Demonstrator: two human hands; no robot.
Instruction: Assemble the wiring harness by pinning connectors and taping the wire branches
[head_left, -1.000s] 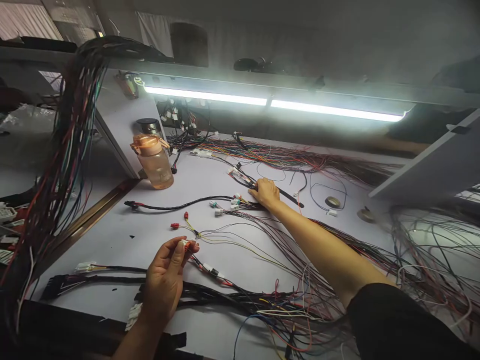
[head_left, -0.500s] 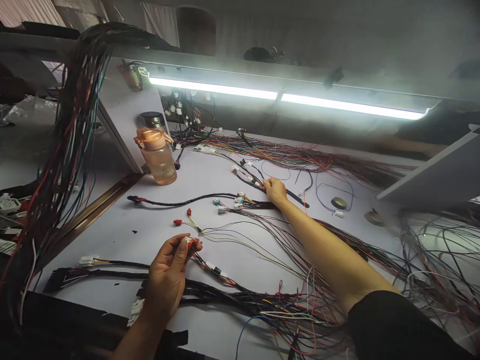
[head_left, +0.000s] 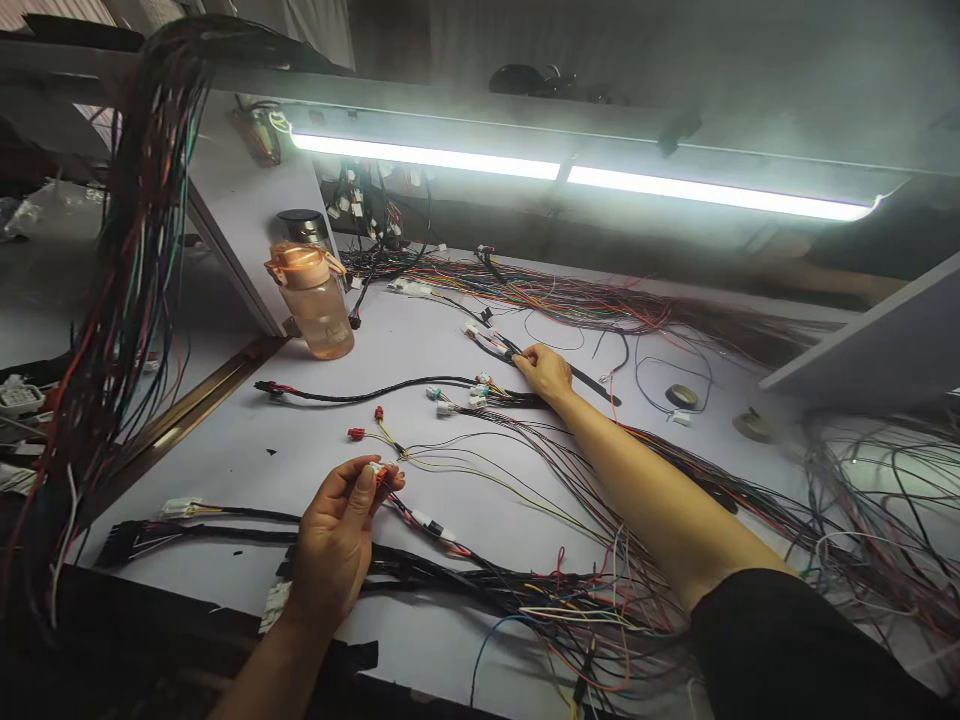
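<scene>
My left hand (head_left: 337, 535) is closed, its thumb and fingers pinching a small white-and-orange connector (head_left: 379, 472). From it a cable with a white-and-black sleeve (head_left: 429, 524) runs right to a thick dark wire bundle (head_left: 480, 585). Farther back, my right hand (head_left: 546, 374) has its fingers closed on a black-sheathed cable branch (head_left: 504, 352); the exact grip is partly hidden. White connectors (head_left: 472, 330) end that branch, left of the hand. Between my hands lie two red connectors (head_left: 356, 434) on thin wires, and several white and teal connectors (head_left: 446, 409).
An orange-lidded bottle (head_left: 313, 305) stands at the back left, before a dark-lidded container (head_left: 301, 224). Loose wires (head_left: 570, 300) stretch along the back under a lit tube lamp (head_left: 420, 157). A tape roll (head_left: 681, 397) lies right. Wires hang in a thick bunch (head_left: 150, 230) at left.
My right hand has slid a little left along the cable branch, toward its white connectors. My left hand keeps its pinch on the connector. The whole view has shifted slightly.
</scene>
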